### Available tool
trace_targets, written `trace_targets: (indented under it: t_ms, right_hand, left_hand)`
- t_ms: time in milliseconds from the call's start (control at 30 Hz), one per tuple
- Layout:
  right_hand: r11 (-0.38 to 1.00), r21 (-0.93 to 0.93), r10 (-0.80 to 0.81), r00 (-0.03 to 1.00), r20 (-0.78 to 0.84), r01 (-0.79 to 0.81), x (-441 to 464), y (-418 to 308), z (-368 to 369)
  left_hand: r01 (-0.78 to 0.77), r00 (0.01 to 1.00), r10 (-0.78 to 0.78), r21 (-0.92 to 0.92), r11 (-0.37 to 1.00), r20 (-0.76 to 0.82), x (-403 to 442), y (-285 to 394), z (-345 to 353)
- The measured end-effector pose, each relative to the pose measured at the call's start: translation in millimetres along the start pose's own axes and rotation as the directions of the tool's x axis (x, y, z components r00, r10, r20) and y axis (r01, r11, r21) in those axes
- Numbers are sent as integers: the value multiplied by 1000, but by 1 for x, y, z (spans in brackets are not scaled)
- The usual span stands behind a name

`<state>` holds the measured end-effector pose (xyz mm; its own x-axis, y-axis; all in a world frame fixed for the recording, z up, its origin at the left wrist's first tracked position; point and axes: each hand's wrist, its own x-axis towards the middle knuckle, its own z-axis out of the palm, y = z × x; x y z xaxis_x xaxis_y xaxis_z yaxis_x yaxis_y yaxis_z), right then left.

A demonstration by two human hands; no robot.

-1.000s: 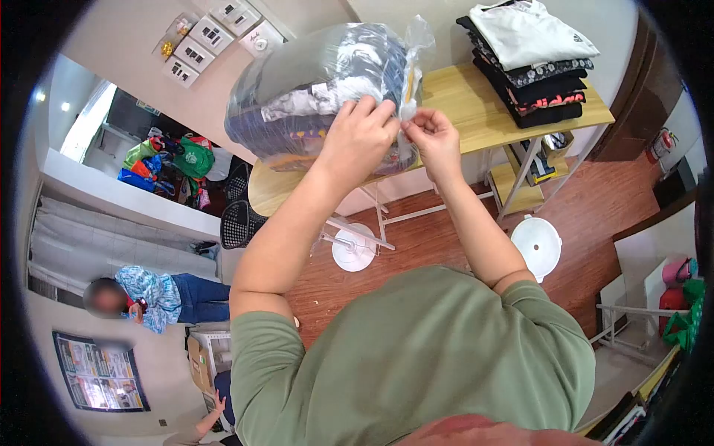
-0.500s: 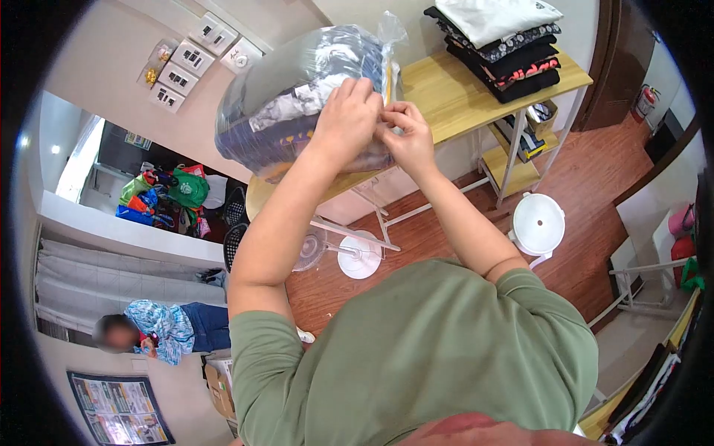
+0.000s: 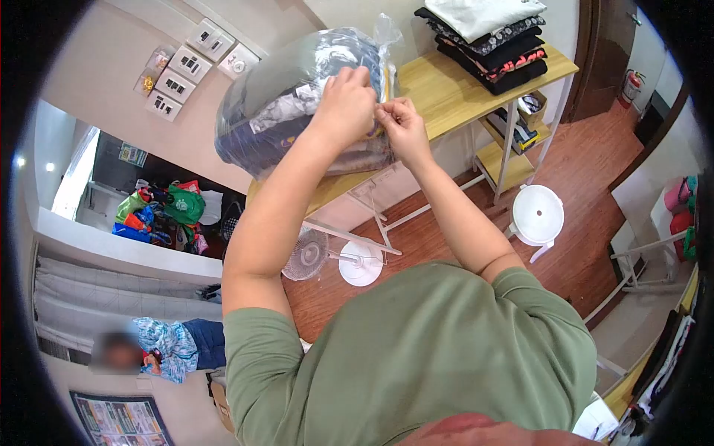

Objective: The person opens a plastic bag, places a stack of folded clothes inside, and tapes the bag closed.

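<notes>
A large clear plastic bag [image 3: 297, 82], packed with folded clothes, sits on the left part of a wooden-topped table [image 3: 424, 93]. My left hand [image 3: 348, 104] is closed at the bag's right side, its fingers curled toward the open edge. Close beside it, my right hand [image 3: 404, 132] pinches the bag's edge between thumb and fingertips. Loose plastic stands up above my hands at the bag's far corner. The exact bit of film between my fingers is too small to make out.
A stack of folded clothes [image 3: 491, 48] lies at the table's right end. Below stand a white fan [image 3: 361, 262] and a white stool [image 3: 537, 214]. At the left, a person in a blue patterned top [image 3: 167, 349] is near a curtain. A fire extinguisher [image 3: 631, 85] stands by the door.
My left hand has risen slightly and its fingers have curled more. My right hand stays pinched at the bag's edge. The camera view has shifted a little.
</notes>
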<state>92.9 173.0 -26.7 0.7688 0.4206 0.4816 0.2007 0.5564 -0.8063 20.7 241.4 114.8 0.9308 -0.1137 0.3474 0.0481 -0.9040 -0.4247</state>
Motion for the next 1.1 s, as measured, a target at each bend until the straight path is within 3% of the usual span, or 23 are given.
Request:
trace_targets:
  t_ms: [133,267,367,467,567,667,700,767,800,833,933,967,1000,1033,1067,1100]
  right_hand:
    - [973,136,182,983,30,-184,6,0,2]
    - [964,146,216,975,57,-222,10,1,4]
    - [990,-137,-6,986,-168,-18,-7,-21,-2]
    - [974,-227,-52,994,-98,29,-15,-5,-5]
    - [923,-385,-24,1000,9,26,-1,-7,-4]
    - [838,-545,91,990,103,-20,20,-11,-4]
    - [806,-589,142,984,110,-50,23,-10,-5]
    - [838,-535,142,990,24,-107,22,-3,-6]
    - [879,-468,95,995,-11,-89,18,-9,-10]
    - [914,-401,48,998,-45,-62,13,-15,-20]
    - [925,-331,-107,964,244,186,-7,-24,-98]
    - [793,-368,-319,845,429,486,-13,1,-142]
    - [665,-419,-362,757,544,618,-13,8,-188]
    - [635,-575,-177,822,542,516,-15,34,-243]
    - [617,-738,-95,957,276,274,-11,61,-282]
    - [696,-666,211,963,-166,-268,4,84,-321]
  left_hand:
    - [22,991,-42,-151,988,-128,-13,-9,-19]
    - [-141,984,133,-63,988,-117,-18,-6,-11]
    - [-52,999,51,38,998,11,-9,0,-11]
    - [-29,996,16,143,989,92,-5,6,-8]
    - [-20,999,14,159,987,41,-6,9,-2]
    - [40,972,-82,187,981,222,0,12,-3]
    - [83,975,-129,245,966,180,1,12,-3]
    - [148,979,-185,330,932,83,3,10,-4]
    - [236,941,-302,342,909,152,8,11,-15]
    - [319,883,-414,362,876,222,12,13,-26]
    - [396,802,-527,410,822,281,19,13,-26]
    - [403,789,-546,432,807,283,20,15,-27]
    - [408,789,-543,417,812,286,23,16,-30]
    - [427,784,-554,403,809,280,28,18,-33]
    - [436,772,-562,396,808,296,28,22,-35]
    - [442,765,-569,396,805,302,28,24,-35]
